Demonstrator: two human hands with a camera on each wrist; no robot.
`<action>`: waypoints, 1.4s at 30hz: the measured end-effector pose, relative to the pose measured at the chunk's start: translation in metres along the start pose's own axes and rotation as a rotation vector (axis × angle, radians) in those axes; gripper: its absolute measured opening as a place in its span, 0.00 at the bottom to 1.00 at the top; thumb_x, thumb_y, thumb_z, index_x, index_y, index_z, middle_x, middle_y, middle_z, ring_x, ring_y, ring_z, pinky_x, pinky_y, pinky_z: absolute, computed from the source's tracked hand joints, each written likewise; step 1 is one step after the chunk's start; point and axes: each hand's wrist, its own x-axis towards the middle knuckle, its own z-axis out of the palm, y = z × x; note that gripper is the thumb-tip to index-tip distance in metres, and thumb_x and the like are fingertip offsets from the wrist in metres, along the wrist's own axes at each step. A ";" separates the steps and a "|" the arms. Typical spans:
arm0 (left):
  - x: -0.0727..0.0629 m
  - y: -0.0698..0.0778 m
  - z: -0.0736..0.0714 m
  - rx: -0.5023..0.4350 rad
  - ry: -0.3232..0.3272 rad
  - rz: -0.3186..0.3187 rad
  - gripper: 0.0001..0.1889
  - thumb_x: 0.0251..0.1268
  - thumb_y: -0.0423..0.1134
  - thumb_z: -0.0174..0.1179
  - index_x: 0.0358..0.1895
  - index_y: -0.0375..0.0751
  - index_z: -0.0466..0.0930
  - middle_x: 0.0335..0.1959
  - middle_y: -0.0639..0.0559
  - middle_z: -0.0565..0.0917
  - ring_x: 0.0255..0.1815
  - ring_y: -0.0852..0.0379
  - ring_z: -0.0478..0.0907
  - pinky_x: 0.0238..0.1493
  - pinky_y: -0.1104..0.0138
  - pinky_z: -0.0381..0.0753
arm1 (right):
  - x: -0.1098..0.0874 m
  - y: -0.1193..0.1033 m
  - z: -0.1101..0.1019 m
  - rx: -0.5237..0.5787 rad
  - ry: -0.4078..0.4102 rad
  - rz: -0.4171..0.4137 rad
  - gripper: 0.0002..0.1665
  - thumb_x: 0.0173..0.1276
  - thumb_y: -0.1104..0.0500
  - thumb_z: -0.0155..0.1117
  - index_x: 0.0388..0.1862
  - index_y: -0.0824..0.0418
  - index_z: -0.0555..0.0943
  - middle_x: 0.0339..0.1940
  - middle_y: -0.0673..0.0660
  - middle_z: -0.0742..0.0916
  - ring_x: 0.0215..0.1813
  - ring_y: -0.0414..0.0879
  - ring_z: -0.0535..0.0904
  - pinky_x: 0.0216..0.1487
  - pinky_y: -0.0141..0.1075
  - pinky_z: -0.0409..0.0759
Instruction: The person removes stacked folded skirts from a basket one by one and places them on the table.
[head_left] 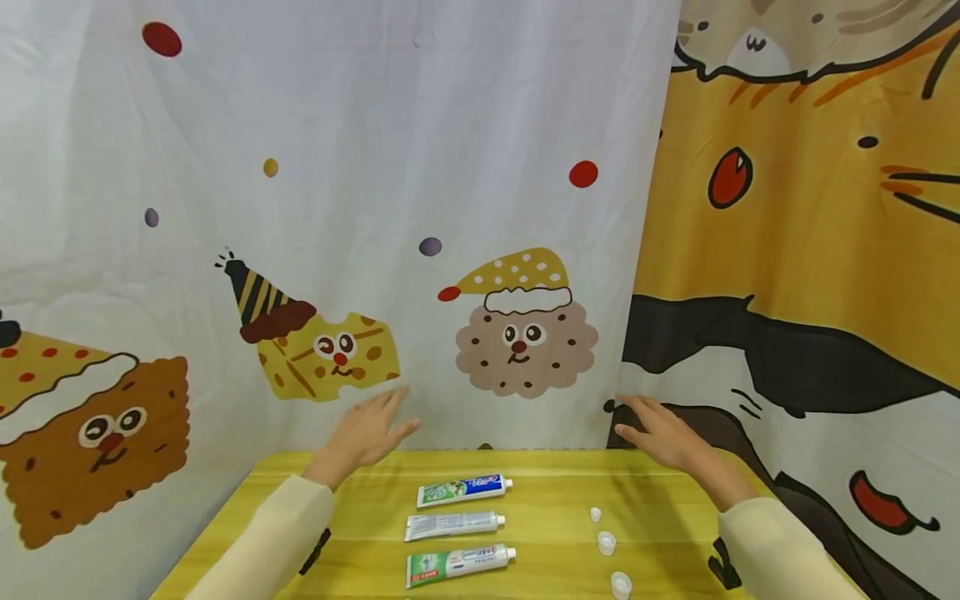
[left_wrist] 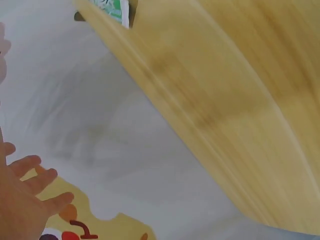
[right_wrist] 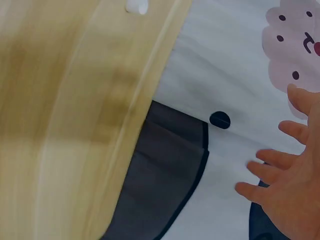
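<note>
Both hands hover above the far part of a yellow wooden table, holding nothing. My left hand [head_left: 369,431] is raised at the left with its fingers extended. Opposite it, my right hand [head_left: 663,433] is up with straight fingers. Between them lie toothpaste tubes in a column: a blue and green one [head_left: 462,491] farthest, a silver-white one [head_left: 454,525] in the middle, a green and white one [head_left: 461,565] nearer. Their bare nozzles point right. To their right sit a small white cap [head_left: 596,514], a larger white cap [head_left: 607,543] and a nearer white cap [head_left: 621,585].
The table [head_left: 555,475] ends at a white curtain [head_left: 360,125] printed with cartoon biscuits and cheese. An orange cartoon-print curtain [head_left: 795,242] hangs at the right. Part of another thing shows at the bottom edge below the tubes.
</note>
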 end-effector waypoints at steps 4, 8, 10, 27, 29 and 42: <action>-0.003 0.006 0.008 -0.023 -0.018 0.006 0.39 0.78 0.62 0.51 0.82 0.43 0.58 0.78 0.36 0.67 0.76 0.34 0.68 0.74 0.37 0.67 | -0.005 0.003 0.009 0.036 -0.016 0.005 0.39 0.79 0.41 0.57 0.77 0.64 0.67 0.72 0.75 0.75 0.67 0.73 0.75 0.60 0.67 0.76; -0.006 0.010 0.016 -0.069 -0.053 -0.009 0.39 0.78 0.62 0.52 0.82 0.44 0.58 0.78 0.35 0.68 0.77 0.34 0.67 0.75 0.40 0.67 | -0.008 0.005 0.020 0.085 -0.027 0.011 0.36 0.79 0.43 0.59 0.75 0.64 0.69 0.65 0.71 0.81 0.59 0.65 0.82 0.54 0.59 0.83; -0.007 0.012 0.019 -0.106 -0.068 -0.024 0.39 0.78 0.62 0.52 0.82 0.45 0.58 0.78 0.35 0.68 0.77 0.34 0.67 0.75 0.39 0.66 | -0.009 0.005 0.024 0.111 -0.036 0.010 0.35 0.78 0.44 0.60 0.74 0.64 0.70 0.63 0.70 0.82 0.59 0.64 0.82 0.53 0.58 0.84; -0.017 0.024 0.055 -0.276 -0.122 -0.035 0.35 0.78 0.56 0.56 0.78 0.39 0.64 0.76 0.34 0.70 0.76 0.33 0.67 0.74 0.39 0.67 | -0.016 0.006 0.064 0.170 -0.108 0.027 0.25 0.75 0.50 0.65 0.65 0.62 0.79 0.56 0.64 0.87 0.54 0.59 0.85 0.52 0.54 0.84; -0.018 0.024 0.061 -0.283 -0.132 -0.044 0.35 0.78 0.57 0.55 0.79 0.40 0.64 0.77 0.35 0.69 0.77 0.33 0.67 0.75 0.39 0.67 | -0.016 0.006 0.067 0.190 -0.119 0.045 0.25 0.74 0.50 0.66 0.64 0.62 0.79 0.55 0.64 0.86 0.54 0.58 0.85 0.51 0.54 0.84; -0.023 0.035 0.085 -0.330 -0.167 -0.003 0.31 0.80 0.54 0.53 0.76 0.38 0.67 0.75 0.35 0.72 0.75 0.31 0.68 0.73 0.36 0.67 | -0.020 0.010 0.087 0.247 -0.114 -0.021 0.21 0.72 0.54 0.69 0.58 0.65 0.82 0.50 0.65 0.88 0.48 0.56 0.85 0.44 0.49 0.85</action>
